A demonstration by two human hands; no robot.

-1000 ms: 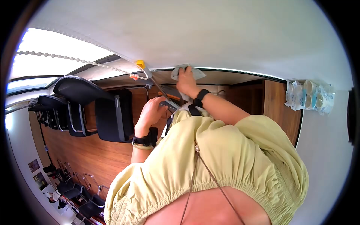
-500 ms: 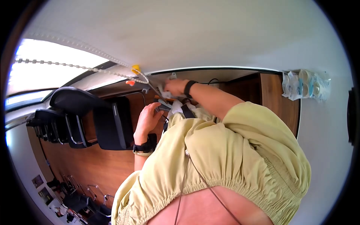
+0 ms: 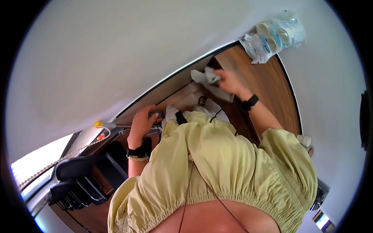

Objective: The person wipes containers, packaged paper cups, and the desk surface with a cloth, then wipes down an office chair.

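My right hand [image 3: 230,82] is closed on a grey cloth [image 3: 204,79], which hangs bunched from the fingers over the gap beside the wooden panel. Motion slightly blurs that hand. On the other side, my left hand [image 3: 142,122] is held near the white wall, fingers curved and thumb apart. Close by its thumb is a small dark grey thing with a bit of orange [image 3: 156,117], whose kind I cannot make out; the hand does not appear to grip it. Below are a shoe [image 3: 202,101] and pale trousers.
A clear plastic pack of cups [image 3: 274,37] lies at the upper right beyond the wooden panel [image 3: 268,81]. Black chairs [image 3: 79,169] stand in a row at lower left. A beaded blind chain [image 3: 70,156] hangs by the window [image 3: 42,155].
My view has turned. My right hand has swung from near the blind chain to beside the wooden panel, carrying the cloth. My left hand has kept much the same pose.
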